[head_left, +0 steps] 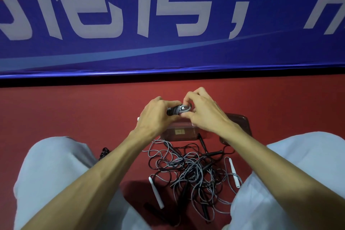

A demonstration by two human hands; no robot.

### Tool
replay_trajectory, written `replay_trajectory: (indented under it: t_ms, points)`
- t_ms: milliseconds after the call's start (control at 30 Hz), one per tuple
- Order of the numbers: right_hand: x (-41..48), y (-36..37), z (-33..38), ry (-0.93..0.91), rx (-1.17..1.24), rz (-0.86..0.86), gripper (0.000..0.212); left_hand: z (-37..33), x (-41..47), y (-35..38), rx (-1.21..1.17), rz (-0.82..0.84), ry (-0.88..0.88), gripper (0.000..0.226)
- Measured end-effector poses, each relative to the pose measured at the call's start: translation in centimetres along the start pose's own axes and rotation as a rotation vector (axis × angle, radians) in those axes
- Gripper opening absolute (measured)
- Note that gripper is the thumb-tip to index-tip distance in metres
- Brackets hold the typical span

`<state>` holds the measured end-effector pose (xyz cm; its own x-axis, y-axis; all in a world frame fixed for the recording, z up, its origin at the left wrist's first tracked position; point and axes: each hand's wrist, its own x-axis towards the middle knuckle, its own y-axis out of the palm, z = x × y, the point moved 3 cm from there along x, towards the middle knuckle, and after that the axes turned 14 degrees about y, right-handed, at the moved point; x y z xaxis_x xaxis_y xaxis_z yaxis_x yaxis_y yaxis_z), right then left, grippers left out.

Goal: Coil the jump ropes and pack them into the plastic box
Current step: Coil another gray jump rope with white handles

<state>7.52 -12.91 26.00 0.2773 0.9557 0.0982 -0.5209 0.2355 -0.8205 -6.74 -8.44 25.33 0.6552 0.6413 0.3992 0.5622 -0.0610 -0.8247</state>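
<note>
Jump rope [176,111], coiled, frame centre: left hand [156,115] grips it, right hand [203,115] pinches the end, likely securing it above the plastic box [179,133].

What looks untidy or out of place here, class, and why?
The loose jump ropes lie in one tangled heap on the floor, black and grey cords crossing. Only the bundle held by the left hand and right hand is coiled.

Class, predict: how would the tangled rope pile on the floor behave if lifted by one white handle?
Probably floppy: the rope pile lies in slack loops. Likely to snag, since grey and black strands cross. The white handle looks straight and stiff.
</note>
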Motion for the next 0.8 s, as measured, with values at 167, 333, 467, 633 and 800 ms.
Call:
replay_trajectory:
  t_ms: [167, 333, 467, 633, 800]
  points:
    - [0.6, -1.5, -0.2, 0.052, 0.085, -0.008, 0.016, 1.4, 0.1, 0.2, 0.042, 0.047, -0.045, 0.042]
    - [1.5, -2.2, -1.6, 0.246, 0.652, -0.029, 0.017, 2.5, 0.7, 0.5, -0.096, 0.011, -0.097, 0.039]
    - [2.0, -1.7, -1.9, 0.355, 0.912, 0.066, 0.011, 2.6, 0.7, 0.7, -0.266, 0.031, -0.089, 0.035]
    - [2.5, -0.8, -2.1, 0.434, 1.032, 0.168, 0.016, 3.2, 0.0, 1.0, -0.457, 0.089, -0.094, 0.038]
    - [3.4, 0.6, -0.7, 0.423, 1.064, 0.263, 0.021, 3.6, -1.9, 0.5, -0.724, 0.082, -0.151, 0.031]
